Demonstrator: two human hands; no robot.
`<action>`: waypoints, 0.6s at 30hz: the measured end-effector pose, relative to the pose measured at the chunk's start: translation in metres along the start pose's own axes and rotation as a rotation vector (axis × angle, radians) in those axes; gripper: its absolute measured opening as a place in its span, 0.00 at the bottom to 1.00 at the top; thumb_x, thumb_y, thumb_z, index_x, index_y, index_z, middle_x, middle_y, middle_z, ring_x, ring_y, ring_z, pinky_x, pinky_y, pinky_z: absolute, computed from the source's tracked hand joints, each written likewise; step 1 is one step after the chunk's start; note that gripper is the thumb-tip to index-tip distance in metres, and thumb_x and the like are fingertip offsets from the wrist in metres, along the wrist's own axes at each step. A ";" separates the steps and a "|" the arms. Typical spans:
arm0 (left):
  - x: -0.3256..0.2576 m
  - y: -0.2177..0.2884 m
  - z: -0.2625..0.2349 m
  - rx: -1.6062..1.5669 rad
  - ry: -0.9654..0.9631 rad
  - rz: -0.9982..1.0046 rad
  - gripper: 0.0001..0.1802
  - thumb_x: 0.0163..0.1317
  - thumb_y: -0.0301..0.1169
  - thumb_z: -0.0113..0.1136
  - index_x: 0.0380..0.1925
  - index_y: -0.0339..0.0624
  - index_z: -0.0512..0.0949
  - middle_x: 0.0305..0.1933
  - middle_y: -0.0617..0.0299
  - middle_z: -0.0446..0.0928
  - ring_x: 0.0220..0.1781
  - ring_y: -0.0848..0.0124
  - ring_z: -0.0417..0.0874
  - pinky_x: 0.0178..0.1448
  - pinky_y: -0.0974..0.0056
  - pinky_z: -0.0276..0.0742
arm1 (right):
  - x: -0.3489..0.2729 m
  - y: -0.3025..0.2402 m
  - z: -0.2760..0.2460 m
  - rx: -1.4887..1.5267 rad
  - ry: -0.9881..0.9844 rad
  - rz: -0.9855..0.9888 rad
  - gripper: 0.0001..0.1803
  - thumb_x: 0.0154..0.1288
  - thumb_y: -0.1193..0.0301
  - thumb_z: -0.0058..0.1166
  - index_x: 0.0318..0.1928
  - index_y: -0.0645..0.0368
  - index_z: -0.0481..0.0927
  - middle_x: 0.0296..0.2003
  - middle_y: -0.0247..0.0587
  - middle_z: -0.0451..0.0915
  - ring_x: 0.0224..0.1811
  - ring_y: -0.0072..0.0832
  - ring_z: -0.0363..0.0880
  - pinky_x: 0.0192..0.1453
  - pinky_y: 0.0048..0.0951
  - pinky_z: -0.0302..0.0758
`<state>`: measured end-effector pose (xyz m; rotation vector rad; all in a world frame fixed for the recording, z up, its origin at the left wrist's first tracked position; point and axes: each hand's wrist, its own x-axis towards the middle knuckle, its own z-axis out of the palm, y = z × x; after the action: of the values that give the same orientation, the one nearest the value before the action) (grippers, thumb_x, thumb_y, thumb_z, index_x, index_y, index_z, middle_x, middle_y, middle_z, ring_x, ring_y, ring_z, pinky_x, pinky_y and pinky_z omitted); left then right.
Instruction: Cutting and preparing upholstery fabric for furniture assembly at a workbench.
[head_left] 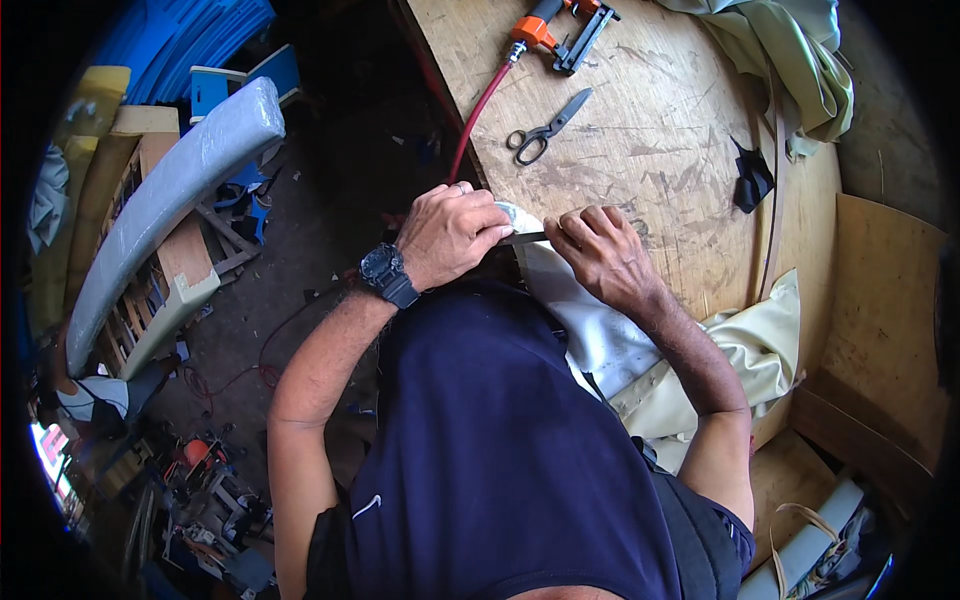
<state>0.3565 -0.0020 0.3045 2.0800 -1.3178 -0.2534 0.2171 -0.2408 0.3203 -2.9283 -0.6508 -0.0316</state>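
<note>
Close in front of my body, my left hand and my right hand are both closed, with a narrow dark strip held between them. Its exact kind is too small to make out. White material shows just behind the strip by my left fingers. A silvery white sheet hangs below my right hand and passes under the right forearm. Beyond my hands, black-handled scissors lie on the wooden table, apart from both hands.
An orange and black staple gun with a red hose lies at the table's far edge. Pale yellow fabric drapes on the right; a black scrap lies nearby. A long plastic-wrapped padded piece stands at left.
</note>
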 end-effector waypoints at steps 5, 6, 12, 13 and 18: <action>-0.002 -0.002 0.000 -0.009 0.009 0.009 0.06 0.65 0.34 0.72 0.35 0.44 0.88 0.36 0.62 0.86 0.37 0.60 0.83 0.45 0.56 0.79 | 0.001 0.001 -0.002 -0.012 -0.007 0.010 0.24 0.65 0.68 0.55 0.61 0.58 0.82 0.45 0.36 0.79 0.48 0.32 0.79 0.55 0.36 0.76; -0.002 -0.002 0.000 -0.007 0.000 0.002 0.06 0.65 0.34 0.72 0.35 0.44 0.88 0.36 0.62 0.86 0.37 0.60 0.83 0.46 0.56 0.80 | 0.001 0.001 -0.003 -0.012 -0.008 0.010 0.24 0.65 0.68 0.55 0.61 0.58 0.82 0.45 0.36 0.79 0.48 0.32 0.79 0.55 0.36 0.76; 0.000 -0.005 -0.005 -0.073 0.113 -0.130 0.06 0.67 0.33 0.70 0.35 0.43 0.89 0.34 0.60 0.86 0.38 0.59 0.84 0.46 0.55 0.81 | -0.020 0.031 -0.021 -0.070 0.035 0.123 0.20 0.64 0.71 0.58 0.56 0.57 0.85 0.44 0.36 0.79 0.49 0.34 0.78 0.56 0.36 0.75; 0.000 -0.006 -0.008 -0.067 0.118 -0.136 0.06 0.67 0.33 0.70 0.35 0.43 0.89 0.34 0.60 0.86 0.38 0.59 0.84 0.46 0.55 0.81 | -0.026 0.036 -0.030 -0.062 0.012 0.163 0.20 0.63 0.73 0.59 0.56 0.56 0.85 0.45 0.36 0.80 0.50 0.34 0.79 0.58 0.37 0.76; 0.002 -0.007 -0.018 -0.115 0.093 -0.194 0.08 0.67 0.34 0.70 0.35 0.42 0.89 0.33 0.61 0.86 0.37 0.58 0.85 0.45 0.55 0.82 | -0.028 0.030 -0.042 -0.029 0.092 0.108 0.21 0.59 0.74 0.60 0.55 0.56 0.85 0.47 0.37 0.80 0.51 0.34 0.80 0.60 0.39 0.76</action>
<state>0.3713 0.0057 0.3139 2.0964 -1.0241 -0.3046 0.2046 -0.2855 0.3561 -2.9643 -0.4822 -0.1638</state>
